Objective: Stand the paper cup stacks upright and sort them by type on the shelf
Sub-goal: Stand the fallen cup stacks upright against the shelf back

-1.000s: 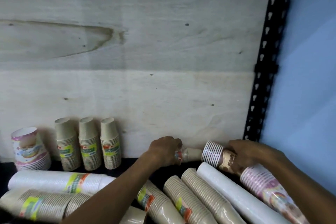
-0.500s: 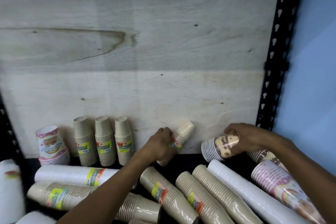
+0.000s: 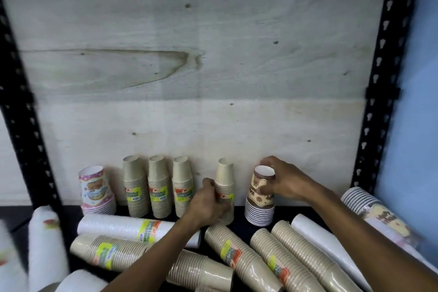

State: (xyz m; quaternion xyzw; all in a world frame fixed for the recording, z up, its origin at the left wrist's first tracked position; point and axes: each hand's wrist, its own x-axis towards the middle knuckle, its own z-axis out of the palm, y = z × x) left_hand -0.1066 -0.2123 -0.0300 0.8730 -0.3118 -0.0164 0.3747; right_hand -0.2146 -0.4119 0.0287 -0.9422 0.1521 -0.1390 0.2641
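Left hand grips upright kraft stack; right hand grips brown-print stack.

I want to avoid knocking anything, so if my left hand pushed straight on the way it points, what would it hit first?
The left hand already grips the kraft cup stack; beyond it, likely the plywood back panel, though depth is unclear.

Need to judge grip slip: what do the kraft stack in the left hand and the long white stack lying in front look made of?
Kraft stack in the left hand: matte tan paper, apparently under clear glossy film, which glints on the lying tan stacks. Long white stack: white ribbed rims, faint sheen; paper or foam, cannot tell.
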